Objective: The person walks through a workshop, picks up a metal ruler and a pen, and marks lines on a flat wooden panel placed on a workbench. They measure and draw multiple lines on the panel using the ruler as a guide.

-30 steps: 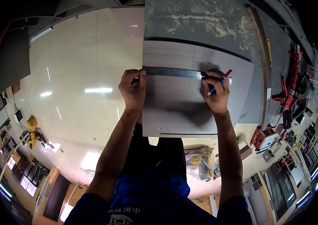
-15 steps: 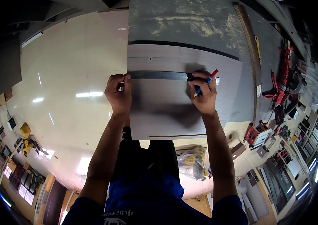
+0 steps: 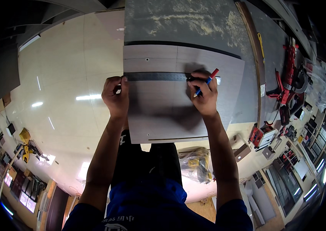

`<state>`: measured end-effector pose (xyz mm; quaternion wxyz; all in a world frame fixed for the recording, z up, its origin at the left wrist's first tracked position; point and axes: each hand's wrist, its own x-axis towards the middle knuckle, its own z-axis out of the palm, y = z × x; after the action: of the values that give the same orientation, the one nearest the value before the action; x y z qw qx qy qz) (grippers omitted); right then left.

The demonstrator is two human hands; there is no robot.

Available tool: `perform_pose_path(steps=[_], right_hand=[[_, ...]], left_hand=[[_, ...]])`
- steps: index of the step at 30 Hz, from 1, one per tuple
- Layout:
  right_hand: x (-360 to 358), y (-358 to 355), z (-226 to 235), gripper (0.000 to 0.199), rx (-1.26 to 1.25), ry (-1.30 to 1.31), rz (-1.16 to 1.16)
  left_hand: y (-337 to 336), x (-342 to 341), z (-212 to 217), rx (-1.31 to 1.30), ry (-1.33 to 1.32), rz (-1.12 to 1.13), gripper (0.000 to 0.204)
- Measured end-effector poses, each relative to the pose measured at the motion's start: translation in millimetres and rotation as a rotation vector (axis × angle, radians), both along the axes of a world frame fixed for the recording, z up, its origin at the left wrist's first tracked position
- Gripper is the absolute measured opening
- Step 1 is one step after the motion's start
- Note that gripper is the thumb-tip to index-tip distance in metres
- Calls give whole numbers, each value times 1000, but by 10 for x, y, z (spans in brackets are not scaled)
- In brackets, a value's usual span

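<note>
A dark steel ruler [image 3: 157, 76] lies across a grey-brown wood-grain board [image 3: 159, 109]. My left hand [image 3: 116, 99] pinches the ruler's left end, at the board's left edge, with thumb and curled fingers. Over at the other end, my right hand [image 3: 205, 101] has its fingers bent onto the ruler. Between those fingers sits a red and blue pencil [image 3: 214, 73], its tip pointing down toward the board below the ruler. The ruler's right end pokes out past my knuckles. Small round holes show near the board's left side.
Beneath the board is a grey worktop [image 3: 193, 19] with pale scuffs. A wooden strip [image 3: 253, 42] runs along its right side, beside red clamps [image 3: 287, 82]. A red toolbox [image 3: 261, 135] and a plastic-wrapped bundle [image 3: 194, 164] stand lower right. A yellow tool [image 3: 27, 148] is far left.
The board, ruler and both hands appear slightly further left, along with the whole scene. My grip on the ruler and pencil looks the same.
</note>
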<state>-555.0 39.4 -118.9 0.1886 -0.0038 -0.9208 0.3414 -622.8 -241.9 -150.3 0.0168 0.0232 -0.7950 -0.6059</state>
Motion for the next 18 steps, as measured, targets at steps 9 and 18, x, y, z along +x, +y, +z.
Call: perform_pose_path(steps=[9, 18], right_hand=[[16, 10, -7, 29, 19, -14, 6], [47, 6, -6, 30, 117, 29, 45]], left_hand=[[-5, 24, -9, 52, -69, 13, 7], [3, 4, -40, 100, -30, 15, 7]])
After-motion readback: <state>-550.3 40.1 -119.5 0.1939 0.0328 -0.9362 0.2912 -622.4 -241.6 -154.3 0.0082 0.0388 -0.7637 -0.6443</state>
